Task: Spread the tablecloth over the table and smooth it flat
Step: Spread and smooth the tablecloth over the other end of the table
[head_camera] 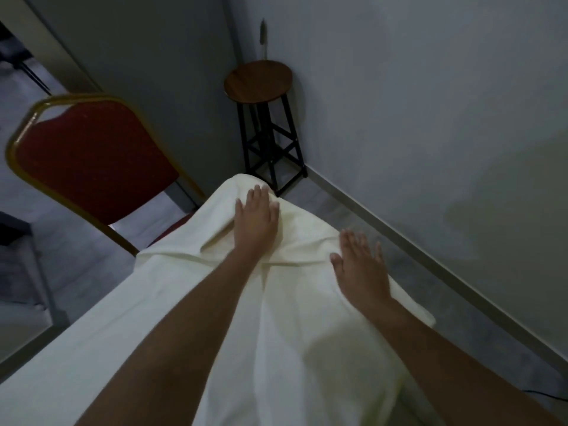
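Tablecloth (190, 302) – plain cream-white, no pattern. Banquet chair (89, 155) – deep red upholstery with faint speckled texture, gold frame. Bar stool (258, 84) – brown wooden seat, black legs. Walls grey-white; floor pale grey.

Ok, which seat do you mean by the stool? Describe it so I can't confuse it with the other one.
Look to the far corner where the two grey walls meet, beyond the cream tablecloth. There stands the tall stool with a round brown wooden seat on black metal legs. Unlike the red padded chair with the gold frame at the left, it has no back.
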